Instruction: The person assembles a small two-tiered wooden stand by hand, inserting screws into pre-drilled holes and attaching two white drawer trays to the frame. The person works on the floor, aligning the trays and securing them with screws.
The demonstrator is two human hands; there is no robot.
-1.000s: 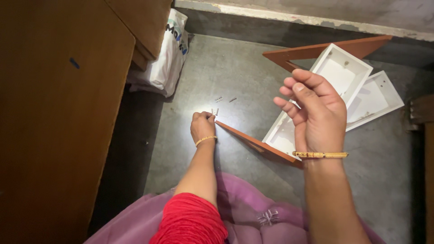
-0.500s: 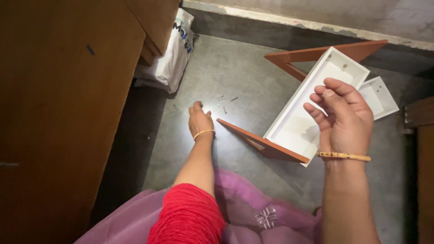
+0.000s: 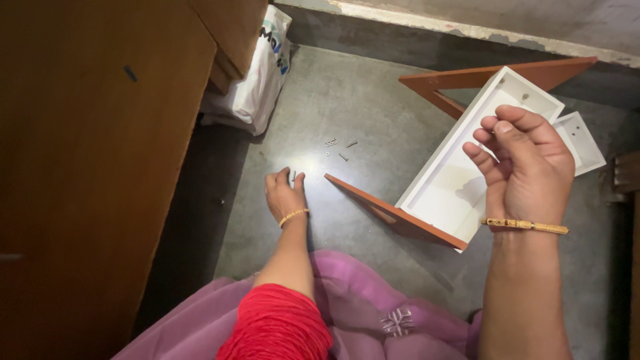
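My left hand [image 3: 283, 195] rests low on the grey floor, fingertips pinched on a small metal screw [image 3: 293, 176]. Several more loose screws [image 3: 337, 149] lie just beyond it. To the right lies a white open box panel [image 3: 448, 188] fixed to reddish-brown wooden boards [image 3: 393, 215]. My right hand [image 3: 527, 163] is raised in front of this piece, wrist bent, fingers curled inward; whether anything lies in its palm is hidden. Both wrists wear thin gold bangles.
A tall brown wooden cabinet [image 3: 100, 167] fills the left side. A white plastic bag [image 3: 259, 77] leans at its far corner. A second white panel [image 3: 585, 143] lies behind the box. A wall base [image 3: 467, 30] runs along the back. Pink cloth [image 3: 373, 307] covers my lap.
My right hand has moved to the right, off the middle of the white box panel. My left hand stayed on the floor by the screws, its fingers closing on one.
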